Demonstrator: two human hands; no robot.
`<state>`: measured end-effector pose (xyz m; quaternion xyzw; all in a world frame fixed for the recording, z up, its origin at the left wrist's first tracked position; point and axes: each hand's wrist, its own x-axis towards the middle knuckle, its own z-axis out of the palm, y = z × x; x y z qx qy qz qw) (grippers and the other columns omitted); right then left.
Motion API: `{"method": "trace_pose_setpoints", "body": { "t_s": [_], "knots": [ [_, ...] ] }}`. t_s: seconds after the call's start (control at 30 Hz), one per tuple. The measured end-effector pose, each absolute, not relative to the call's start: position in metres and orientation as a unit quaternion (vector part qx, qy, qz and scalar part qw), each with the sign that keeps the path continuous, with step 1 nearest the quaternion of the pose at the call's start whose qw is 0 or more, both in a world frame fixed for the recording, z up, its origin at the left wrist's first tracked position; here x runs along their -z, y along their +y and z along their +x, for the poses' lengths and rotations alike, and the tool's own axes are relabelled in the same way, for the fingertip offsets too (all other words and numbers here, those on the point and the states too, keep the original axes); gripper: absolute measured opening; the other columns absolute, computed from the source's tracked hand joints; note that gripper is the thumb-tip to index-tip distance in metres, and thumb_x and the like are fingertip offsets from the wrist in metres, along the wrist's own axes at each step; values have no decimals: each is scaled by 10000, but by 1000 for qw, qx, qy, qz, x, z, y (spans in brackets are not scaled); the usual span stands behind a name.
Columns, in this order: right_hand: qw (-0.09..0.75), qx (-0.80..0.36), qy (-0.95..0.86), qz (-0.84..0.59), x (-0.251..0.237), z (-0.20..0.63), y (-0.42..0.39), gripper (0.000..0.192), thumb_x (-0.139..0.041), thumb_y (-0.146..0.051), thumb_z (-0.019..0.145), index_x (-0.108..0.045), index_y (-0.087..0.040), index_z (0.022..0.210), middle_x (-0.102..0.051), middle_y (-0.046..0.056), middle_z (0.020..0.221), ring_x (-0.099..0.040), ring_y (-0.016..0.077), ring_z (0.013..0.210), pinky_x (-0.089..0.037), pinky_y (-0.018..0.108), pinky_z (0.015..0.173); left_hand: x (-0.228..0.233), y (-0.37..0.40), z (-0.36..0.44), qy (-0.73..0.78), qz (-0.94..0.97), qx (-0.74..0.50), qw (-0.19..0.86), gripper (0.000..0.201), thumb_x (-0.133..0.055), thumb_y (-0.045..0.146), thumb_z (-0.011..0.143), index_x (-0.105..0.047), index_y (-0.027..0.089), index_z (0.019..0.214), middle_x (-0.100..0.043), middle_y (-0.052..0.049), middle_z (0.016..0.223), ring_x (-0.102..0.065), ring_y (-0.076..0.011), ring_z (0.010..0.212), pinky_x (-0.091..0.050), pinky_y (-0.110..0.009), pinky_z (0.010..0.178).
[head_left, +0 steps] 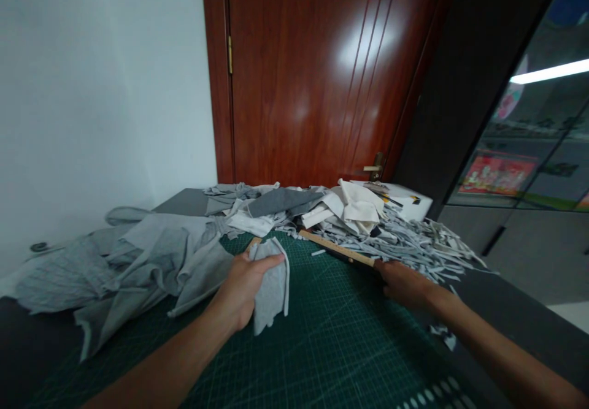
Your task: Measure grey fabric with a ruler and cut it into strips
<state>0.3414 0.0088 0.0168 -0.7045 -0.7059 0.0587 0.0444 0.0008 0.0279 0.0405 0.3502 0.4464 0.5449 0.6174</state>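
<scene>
My left hand (246, 286) is closed on a folded piece of light grey fabric (271, 295) over the green cutting mat (331, 329). A small bit of something wooden (254, 241) shows just behind that fabric. To the right, my right hand (402, 282) grips the near end of a wooden ruler (338, 248), which points away to the left across the mat. Along the ruler's lower side runs something dark that I cannot make out. A short pale fabric scrap (318, 252) lies on the mat close to the ruler.
A large heap of grey cloth (156, 256) covers the left side. Cream fabric pieces (354, 206) and a pile of thin grey strips (414, 243) lie at the back and right. Behind stand a white box (416, 206), a brown door (313, 78) and a glass-fronted cabinet (529, 145).
</scene>
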Motion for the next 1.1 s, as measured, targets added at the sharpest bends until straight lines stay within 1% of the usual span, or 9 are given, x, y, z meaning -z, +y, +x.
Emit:
{"method": "trace_pose_setpoints", "body": {
  "t_s": [0.2,0.33,0.4,0.5,0.63,0.77,0.93,1.03,1.1],
  "knots": [
    [-13,-39,-728,-684,-16,341,14,753,-648,27,739,-542,-44,1481,-742,285,1215,-720,387,1135,-496,400,891,-46,38,13,417,371,-559,613,365,-924,176,551,-754,158,874,-793,-54,713,-719,-224,537,-563,-317,562],
    [4,-55,-739,-671,-29,346,17,872,-703,-11,688,-533,-134,1535,-785,193,1125,-751,353,1036,-500,365,842,-53,46,16,397,395,-566,605,375,-939,200,529,-781,134,863,-827,-97,848,-760,-246,644,-592,-333,622],
    [29,-72,-737,-672,-34,348,20,831,-744,-50,665,-611,-195,1472,-803,123,1032,-757,319,934,-491,336,770,-56,50,16,389,410,-570,596,404,-960,223,514,-791,130,869,-833,-107,903,-778,-261,720,-600,-333,658],
    [81,-100,-725,-677,-37,347,24,532,-825,-141,638,-794,-214,1165,-801,74,889,-738,293,831,-459,319,687,-59,56,18,380,417,-584,585,436,-971,233,506,-790,138,892,-834,-103,951,-780,-258,758,-603,-331,676],
    [174,-153,-713,-661,-37,340,20,185,-775,-217,714,-817,-216,894,-744,34,715,-664,226,679,-426,300,595,-65,66,19,372,408,-597,582,408,-966,202,516,-779,133,871,-813,-77,821,-753,-237,664,-589,-322,627],
    [270,-253,-698,-613,-30,319,5,320,-671,-434,874,-780,-194,1054,-760,75,786,-663,232,654,-475,313,549,-80,81,18,355,390,-609,592,365,-954,142,513,-753,142,817,-780,-48,727,-727,-223,591,-576,-315,575],
    [504,-505,-567,-413,-13,262,-2,527,-916,-398,731,-735,-266,1209,-767,104,1061,-719,315,955,-581,483,884,-109,95,11,327,378,-619,606,307,-936,118,556,-715,147,766,-748,-31,667,-701,-200,546,-596,-324,583],
    [527,-520,-542,-398,-4,219,9,474,-921,-449,764,-725,-266,1155,-703,46,993,-692,275,906,-588,456,863,-121,96,4,302,369,-633,609,241,-888,74,608,-711,139,758,-755,-40,687,-715,-198,573,-613,-324,616],
    [516,-477,-590,-398,0,195,19,434,-900,-485,800,-710,-244,1106,-647,12,894,-632,225,798,-563,376,744,-127,96,-3,282,360,-651,606,202,-850,46,641,-699,141,736,-748,-33,673,-713,-192,571,-622,-325,625]
  ]
}}
